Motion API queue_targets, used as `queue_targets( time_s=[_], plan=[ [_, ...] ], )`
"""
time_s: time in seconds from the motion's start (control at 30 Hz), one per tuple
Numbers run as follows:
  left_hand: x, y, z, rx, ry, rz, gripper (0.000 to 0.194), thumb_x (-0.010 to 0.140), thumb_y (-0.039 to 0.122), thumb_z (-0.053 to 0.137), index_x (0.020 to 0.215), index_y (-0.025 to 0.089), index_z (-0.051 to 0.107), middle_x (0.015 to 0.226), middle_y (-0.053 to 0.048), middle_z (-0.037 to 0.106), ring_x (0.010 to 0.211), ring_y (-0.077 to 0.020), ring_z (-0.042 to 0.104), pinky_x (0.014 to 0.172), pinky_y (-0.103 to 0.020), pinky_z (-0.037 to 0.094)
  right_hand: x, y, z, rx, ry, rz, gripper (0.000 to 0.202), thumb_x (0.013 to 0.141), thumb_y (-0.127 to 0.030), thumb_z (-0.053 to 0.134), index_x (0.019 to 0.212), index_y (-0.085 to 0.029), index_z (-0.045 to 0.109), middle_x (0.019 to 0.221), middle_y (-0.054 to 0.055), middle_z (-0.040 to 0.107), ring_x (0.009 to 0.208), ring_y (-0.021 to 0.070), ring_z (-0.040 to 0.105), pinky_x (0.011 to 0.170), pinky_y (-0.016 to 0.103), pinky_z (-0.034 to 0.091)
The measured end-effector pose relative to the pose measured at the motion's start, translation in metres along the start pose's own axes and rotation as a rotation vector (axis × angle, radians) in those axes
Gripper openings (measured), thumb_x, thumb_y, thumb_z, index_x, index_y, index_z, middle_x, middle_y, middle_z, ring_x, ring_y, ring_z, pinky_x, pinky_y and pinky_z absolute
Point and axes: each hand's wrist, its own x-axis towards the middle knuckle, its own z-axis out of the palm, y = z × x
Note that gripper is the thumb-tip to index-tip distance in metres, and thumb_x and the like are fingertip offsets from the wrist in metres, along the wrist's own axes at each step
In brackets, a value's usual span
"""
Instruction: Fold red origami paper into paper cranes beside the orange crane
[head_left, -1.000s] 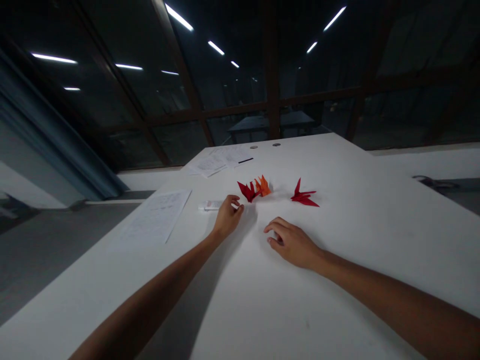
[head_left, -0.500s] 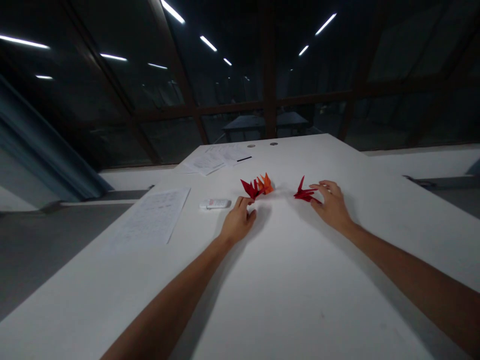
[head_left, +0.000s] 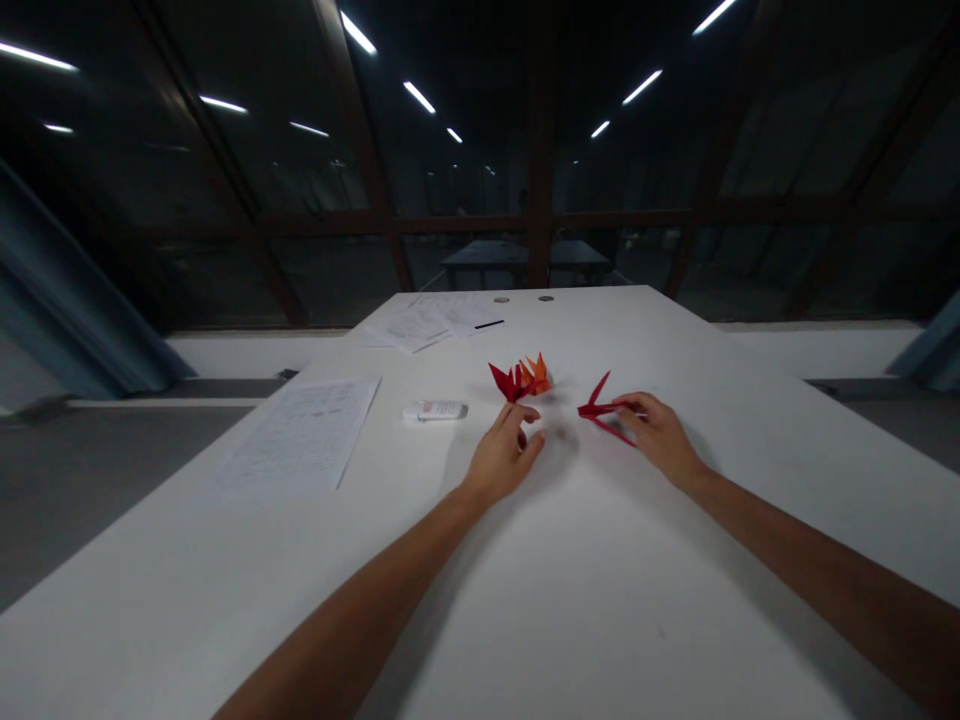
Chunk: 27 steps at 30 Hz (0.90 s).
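A red folded-paper piece [head_left: 598, 409] with thin pointed arms is pinched between the thumb and fingers of my right hand [head_left: 658, 435], just above the white table. To its left, a dark red folded-paper piece [head_left: 508, 384] stands against an orange one [head_left: 535, 375]. My left hand [head_left: 507, 455] is just in front of these two, its fingers apart and its fingertips close to the base of the dark red piece. Whether they touch it cannot be made out.
On the white table [head_left: 525, 600], a white tube-like object [head_left: 435, 411] lies left of my left hand. A printed sheet [head_left: 304, 430] is farther left. More papers [head_left: 420, 324], a black stick [head_left: 489, 324] and two round table fittings are at the back.
My right hand has closed on the red paper piece, which is now turned and slightly nearer the left. My left hand has moved right, with its fingers more spread.
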Motion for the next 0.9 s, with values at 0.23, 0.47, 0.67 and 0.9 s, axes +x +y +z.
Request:
queue_targets(
  time_s=[0.23,0.47,0.67,0.9],
  plan=[
    [-0.005,0.011,0.016,-0.365,-0.148,-0.134,0.032,0.09,0.043,0.064,0.112,0.021,0.056,0.101,-0.003,0.065,0.064,-0.0103,0.055,0.058,-0.023,0.042,-0.033,-0.047,0.019,0.223,-0.219,-0.012,0.017,0.092,-0.035,0.061,0.099,-0.022,0.07,0.099,0.005,0.072,0.091,0.0206,0.068,0.086,0.037,0.052],
    [0.0,0.0,0.017,-0.45,-0.172,-0.139,0.022,0.09,0.038,0.064,0.102,0.019,0.065,0.097,-0.006,0.069,0.076,-0.0146,0.06,0.067,-0.025,0.045,-0.038,-0.047,0.019,0.43,-0.278,0.14,0.029,0.092,-0.041,0.064,0.113,-0.022,0.064,0.096,0.004,0.071,0.085,0.0192,0.065,0.077,0.034,0.051],
    [0.005,-0.004,0.014,-0.618,-0.146,-0.203,0.028,0.087,0.042,0.069,0.097,0.017,0.062,0.089,-0.005,0.065,0.073,-0.0131,0.057,0.067,-0.025,0.044,-0.036,-0.039,0.024,0.706,-0.235,0.266,0.03,0.096,-0.048,0.054,0.112,-0.023,0.062,0.089,0.003,0.067,0.067,0.0166,0.061,0.063,0.032,0.05],
    [0.008,-0.003,0.01,-0.687,-0.117,-0.303,0.033,0.082,0.047,0.073,0.096,0.019,0.061,0.079,0.0,0.061,0.064,-0.0108,0.052,0.061,-0.023,0.041,-0.036,-0.039,0.026,0.651,-0.265,0.259,0.031,0.097,-0.051,0.051,0.091,-0.022,0.058,0.081,0.0,0.064,0.062,0.0142,0.058,0.06,0.029,0.046]
  ],
)
